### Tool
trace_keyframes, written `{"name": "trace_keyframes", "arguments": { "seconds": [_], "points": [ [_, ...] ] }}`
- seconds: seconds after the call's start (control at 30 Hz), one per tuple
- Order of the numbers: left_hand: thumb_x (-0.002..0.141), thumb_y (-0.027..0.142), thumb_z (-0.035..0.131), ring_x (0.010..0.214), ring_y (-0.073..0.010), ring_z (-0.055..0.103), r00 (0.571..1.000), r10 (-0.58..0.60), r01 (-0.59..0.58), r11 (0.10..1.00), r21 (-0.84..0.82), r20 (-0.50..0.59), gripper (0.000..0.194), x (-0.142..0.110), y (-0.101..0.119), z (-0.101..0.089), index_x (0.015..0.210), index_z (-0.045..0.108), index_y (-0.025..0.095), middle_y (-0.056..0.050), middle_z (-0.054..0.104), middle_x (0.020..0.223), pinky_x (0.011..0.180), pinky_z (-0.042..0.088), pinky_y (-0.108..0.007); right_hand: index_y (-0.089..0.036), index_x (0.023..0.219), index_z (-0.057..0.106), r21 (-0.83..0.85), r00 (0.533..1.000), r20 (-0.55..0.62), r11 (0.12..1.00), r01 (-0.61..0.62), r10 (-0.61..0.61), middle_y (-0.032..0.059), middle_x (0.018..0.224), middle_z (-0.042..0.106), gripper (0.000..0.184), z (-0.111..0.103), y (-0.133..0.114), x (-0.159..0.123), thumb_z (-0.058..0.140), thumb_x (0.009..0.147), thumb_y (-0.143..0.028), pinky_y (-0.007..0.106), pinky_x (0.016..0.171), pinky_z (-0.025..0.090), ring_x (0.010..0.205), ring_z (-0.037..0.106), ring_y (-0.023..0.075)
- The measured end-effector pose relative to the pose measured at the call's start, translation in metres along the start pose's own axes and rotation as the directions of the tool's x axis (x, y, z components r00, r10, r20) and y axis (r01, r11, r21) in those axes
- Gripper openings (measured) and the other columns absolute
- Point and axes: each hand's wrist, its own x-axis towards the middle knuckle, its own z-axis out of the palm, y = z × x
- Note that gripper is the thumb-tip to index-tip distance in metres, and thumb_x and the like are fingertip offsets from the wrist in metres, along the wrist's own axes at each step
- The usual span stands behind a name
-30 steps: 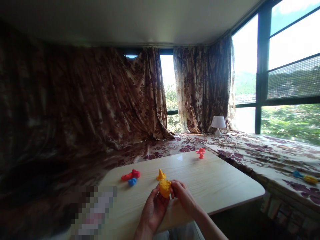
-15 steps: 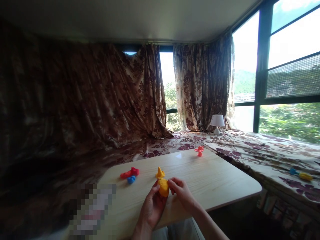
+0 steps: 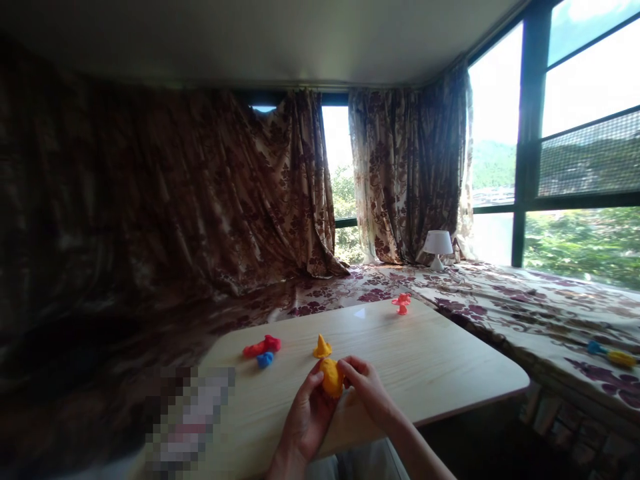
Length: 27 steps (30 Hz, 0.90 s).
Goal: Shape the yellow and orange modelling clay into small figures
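Note:
A rounded lump of yellow modelling clay [image 3: 332, 378] rests in my left hand [image 3: 313, 413], whose thumb and fingers close round its left side and underside. The fingers of my right hand [image 3: 364, 385] are pinched together against the lump's right edge; the contact itself is partly hidden. Just beyond the lump, a pointed yellow clay piece with a wide base [image 3: 323, 347] stands on the table [image 3: 425, 360]. Farther left lie a red clay piece [image 3: 263, 346] and a small blue clay lump [image 3: 265, 360].
A small pinkish-red figure [image 3: 401, 304] stands near the table's far edge. On the flowered cloth to the right lies a blue and yellow object [image 3: 613, 355]. A white lamp [image 3: 437, 248] stands by the curtains. A blurred-out patch [image 3: 195, 420] covers the table's left side.
The view has shifted slightly, so everything sits a little farther right. Both hands keep their hold on the yellow clay lump, with hardly any other movement.

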Motion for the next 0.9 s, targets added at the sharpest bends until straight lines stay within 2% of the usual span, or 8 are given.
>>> {"name": "trace_keyframes", "arguments": {
  "seconds": [0.07, 0.17, 0.3, 0.43, 0.53, 0.67, 0.8, 0.9],
  "points": [
    [0.08, 0.007, 0.052, 0.077, -0.0144, 0.067, 0.999, 0.008, -0.009, 1.0, -0.02, -0.048, 0.023, 0.0, 0.0, 0.002, 0.101, 0.061, 0.011, -0.008, 0.07, 0.089, 0.072, 0.054, -0.024, -0.015, 0.06, 0.059, 0.003, 1.0, -0.011, 1.0, 0.007, -0.006, -0.0027, 0.054, 0.049, 0.035, 0.0, 0.001, 0.001, 0.061, 0.07, -0.048, 0.023, 0.054, 0.035, 0.056, 0.043, 0.012],
    [0.081, 0.008, 0.052, 0.077, -0.0151, 0.067, 0.996, 0.001, -0.002, 1.0, -0.02, -0.084, 0.022, 0.001, -0.001, 0.004, 0.102, 0.06, 0.011, -0.008, 0.07, 0.088, 0.071, 0.054, -0.024, -0.015, 0.062, 0.06, 0.006, 1.0, -0.023, 1.0, 0.013, -0.013, -0.0023, 0.056, 0.051, 0.035, 0.0, 0.004, 0.001, 0.062, 0.07, -0.049, 0.023, 0.056, 0.037, 0.057, 0.045, 0.0127],
    [0.08, 0.006, 0.053, 0.08, -0.0164, 0.067, 0.997, -0.003, 0.003, 1.0, -0.005, -0.082, 0.025, 0.001, -0.003, 0.003, 0.104, 0.06, 0.011, -0.008, 0.07, 0.09, 0.072, 0.054, -0.025, -0.016, 0.062, 0.059, 0.016, 0.999, -0.029, 1.0, 0.018, -0.018, -0.0018, 0.059, 0.053, 0.037, -0.001, 0.006, 0.001, 0.06, 0.072, -0.052, 0.024, 0.06, 0.04, 0.062, 0.049, 0.0142],
    [0.079, 0.007, 0.056, 0.079, -0.0165, 0.067, 0.998, -0.007, 0.009, 1.0, 0.022, -0.058, 0.021, 0.002, -0.004, 0.001, 0.098, 0.062, 0.009, -0.009, 0.07, 0.089, 0.072, 0.054, -0.025, -0.016, 0.072, 0.062, 0.033, 1.0, -0.007, 0.999, 0.006, -0.006, 0.0, 0.068, 0.059, 0.036, -0.001, 0.005, 0.001, 0.057, 0.075, -0.051, 0.024, 0.063, 0.042, 0.069, 0.053, 0.016],
    [0.079, 0.008, 0.056, 0.08, -0.0166, 0.067, 0.999, -0.007, 0.008, 1.0, 0.025, -0.043, 0.017, 0.002, -0.005, 0.0, 0.094, 0.062, 0.01, -0.008, 0.069, 0.086, 0.071, 0.054, -0.025, -0.014, 0.07, 0.063, 0.046, 1.0, 0.023, 0.999, -0.019, 0.018, -0.0003, 0.065, 0.058, 0.033, -0.002, 0.004, 0.001, 0.061, 0.072, -0.048, 0.024, 0.061, 0.041, 0.065, 0.052, 0.0148],
    [0.081, 0.013, 0.055, 0.076, -0.0156, 0.066, 0.997, -0.002, 0.004, 1.0, 0.031, -0.074, 0.009, 0.004, -0.005, 0.0, 0.085, 0.063, 0.011, -0.007, 0.069, 0.084, 0.07, 0.054, -0.025, -0.015, 0.065, 0.06, 0.059, 0.999, 0.028, 0.998, -0.037, 0.036, -0.0021, 0.059, 0.055, 0.034, -0.002, 0.006, 0.001, 0.063, 0.07, -0.048, 0.023, 0.057, 0.039, 0.059, 0.05, 0.0126],
    [0.074, 0.021, 0.065, 0.067, -0.0155, 0.064, 0.999, 0.047, -0.049, 0.972, 0.229, 0.013, 0.009, 0.008, 0.0, 0.002, 0.075, 0.064, 0.012, -0.004, 0.067, 0.07, 0.064, 0.051, -0.024, -0.015, 0.066, 0.059, 0.069, 0.999, 0.039, 0.997, -0.031, 0.028, -0.0024, 0.06, 0.054, 0.034, -0.002, 0.007, 0.0, 0.061, 0.072, -0.048, 0.023, 0.057, 0.039, 0.058, 0.049, 0.0123],
    [0.067, 0.021, 0.071, 0.057, -0.0119, 0.059, 0.996, 0.048, -0.07, 0.927, 0.369, 0.07, 0.012, 0.011, 0.005, 0.002, 0.066, 0.064, 0.011, -0.001, 0.063, 0.06, 0.058, 0.047, -0.022, -0.015, 0.064, 0.058, 0.06, 0.999, 0.039, 0.998, -0.018, 0.016, -0.0034, 0.058, 0.051, 0.032, -0.002, 0.007, 0.0, 0.061, 0.073, -0.046, 0.022, 0.055, 0.038, 0.058, 0.047, 0.0115]
  ]
}}
